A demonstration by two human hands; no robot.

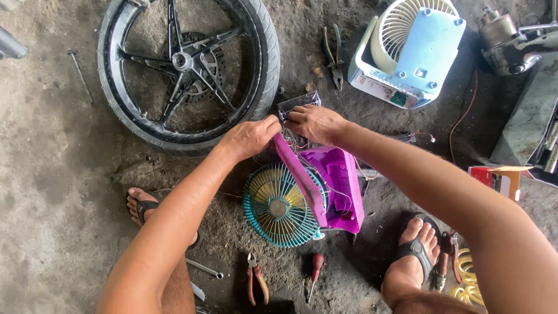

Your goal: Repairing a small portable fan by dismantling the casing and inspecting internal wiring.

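Two bare hands meet over a small dismantled fan on a dirt-and-concrete floor (52,174). Left hand (251,136): fingers curled shut, pinching the upper edge of the magenta plastic fan housing (337,186); just what lies under the fingertips cannot be told. Right hand (314,123): fingers bent down and closed on a small dark rectangular part with a clear cover (297,103), held at the top of the housing, above a tangle of thin wires (299,142).

Magenta housing: opened, tilted, resting between the person's feet; attached to its left side is a round teal wire fan grille with yellow blades behind it (278,204).

Items nearby:
- Black spoked motorcycle wheel with tyre (186,64), lying flat, just beyond the left hand.
- Dark-handled pliers (333,55), on the floor between wheel and white fan.
- White and pale-blue box fan (410,49), lying on its front, far right of the wheel.
- Red-and-yellow-handled pliers (256,285), near edge, below the grille.
- Red-handled screwdriver (314,274), just right of those pliers.
- Red and tan cardboard box (500,179), well to the right.
- Yellow coiled hose (465,276), beside the right foot.
- Two feet in dark flip-flops, either side of the grille.
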